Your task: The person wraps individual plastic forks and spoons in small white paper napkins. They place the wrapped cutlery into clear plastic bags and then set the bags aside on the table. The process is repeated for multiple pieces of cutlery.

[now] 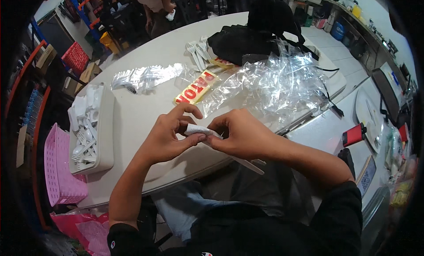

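Your left hand (170,134) and right hand (240,134) meet over the near edge of the white bench (145,110), fingers of both pinched shut on a small white folded napkin bundle (198,131), seemingly to keep it rolled around a white plastic utensil handle (249,165). Beyond your fingers, crumpled clear plastic bags (282,81) crowd the right; open bench lies left, before the white tray of plastic cutlery (104,136).
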Action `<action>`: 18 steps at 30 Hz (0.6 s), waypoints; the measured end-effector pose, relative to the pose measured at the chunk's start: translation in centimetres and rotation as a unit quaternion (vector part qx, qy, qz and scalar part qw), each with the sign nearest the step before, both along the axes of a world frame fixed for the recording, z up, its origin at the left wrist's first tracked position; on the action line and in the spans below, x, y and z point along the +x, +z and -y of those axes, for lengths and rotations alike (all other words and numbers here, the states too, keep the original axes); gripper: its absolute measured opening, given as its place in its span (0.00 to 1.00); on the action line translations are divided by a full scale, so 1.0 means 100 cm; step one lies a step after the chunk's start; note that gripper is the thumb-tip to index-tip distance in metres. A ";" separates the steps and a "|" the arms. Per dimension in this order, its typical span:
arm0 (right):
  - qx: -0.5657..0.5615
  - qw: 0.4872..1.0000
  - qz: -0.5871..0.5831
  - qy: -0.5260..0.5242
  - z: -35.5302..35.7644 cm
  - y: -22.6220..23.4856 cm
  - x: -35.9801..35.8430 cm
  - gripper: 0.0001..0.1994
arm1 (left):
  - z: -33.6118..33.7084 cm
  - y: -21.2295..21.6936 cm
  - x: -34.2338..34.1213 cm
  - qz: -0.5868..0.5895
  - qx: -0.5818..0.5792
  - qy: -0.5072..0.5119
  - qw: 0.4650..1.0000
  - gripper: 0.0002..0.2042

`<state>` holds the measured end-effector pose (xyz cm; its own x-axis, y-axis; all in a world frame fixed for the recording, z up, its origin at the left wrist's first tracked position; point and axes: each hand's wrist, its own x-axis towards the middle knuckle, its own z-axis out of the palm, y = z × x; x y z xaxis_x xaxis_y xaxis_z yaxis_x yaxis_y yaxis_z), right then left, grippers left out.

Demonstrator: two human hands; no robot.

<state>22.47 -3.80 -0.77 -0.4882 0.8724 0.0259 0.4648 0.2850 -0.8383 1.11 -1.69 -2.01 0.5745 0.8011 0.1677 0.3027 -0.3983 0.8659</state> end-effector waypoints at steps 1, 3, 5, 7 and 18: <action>-0.004 1.000 -0.009 -0.002 0.000 -0.002 -0.001 0.15 | -0.001 0.001 -0.001 -0.013 -0.014 -0.006 1.000 0.21; -0.018 1.000 -0.012 -0.010 -0.001 -0.007 -0.003 0.15 | -0.003 0.005 0.001 -0.009 -0.053 -0.004 0.999 0.21; -0.036 0.999 -0.002 -0.019 -0.004 -0.012 -0.004 0.15 | -0.005 0.010 0.003 -0.032 -0.082 0.001 0.996 0.20; -0.086 0.995 -0.029 -0.030 -0.005 -0.019 -0.004 0.15 | -0.009 0.015 0.003 -0.082 -0.101 0.008 0.991 0.20; -0.066 0.994 -0.078 -0.027 -0.011 -0.046 -0.004 0.15 | -0.119 0.013 0.007 -0.296 0.314 0.022 0.902 0.26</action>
